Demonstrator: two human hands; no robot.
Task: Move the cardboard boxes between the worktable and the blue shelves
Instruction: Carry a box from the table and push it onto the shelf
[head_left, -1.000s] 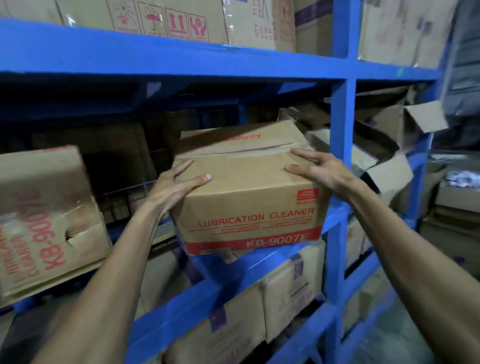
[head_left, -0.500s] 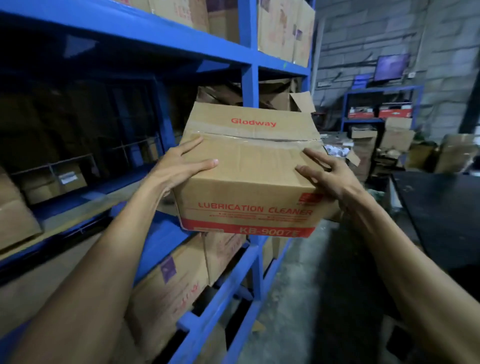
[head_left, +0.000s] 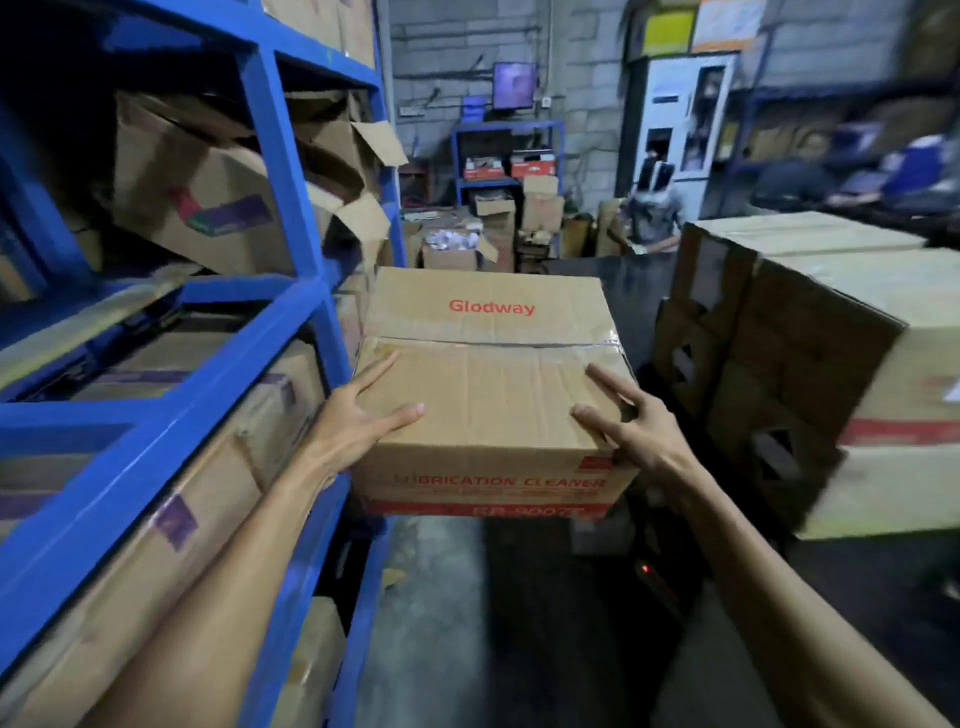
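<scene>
Here, head view, the one camera:

Carried box: a cardboard box (head_left: 493, 384) printed "Glodway" in red on its top flap and "LUBRICATION CLEANER" on its near face, with a red band along the bottom edge. It is up in the air over the concrete floor (head_left: 441, 597), resting on no surface, just right of the blue shelves (head_left: 280, 171) and left of the stacked boxes.

Left hand: the left hand (head_left: 358, 421) is pressed flat against the box's left near corner, fingers spread wide, thumb lying across the top and the fingers (head_left: 379, 366) pointing along the left edge. The palm is in contact; the hand is splayed, not curled.

Right hand: the right hand (head_left: 634, 431) clamps the right near corner the same way, thumb on top, fingers fanned over the right side. Between the two palms the box is squeezed and carried.

Blue shelves: they fill the left of the frame, with worn cartons (head_left: 202, 202) on the upper level, some with torn flaps, and long cartons (head_left: 171, 499) on the level below.

Stacked boxes: a pile of large cardboard boxes (head_left: 831, 353) stands at the right on a dark surface, near the carried box but apart from it.

Background: a small blue rack (head_left: 506, 156) with a monitor (head_left: 513, 84) above it, loose cartons at its foot, and a blurred person (head_left: 652, 213) beside a white cabinet (head_left: 680, 114).
</scene>
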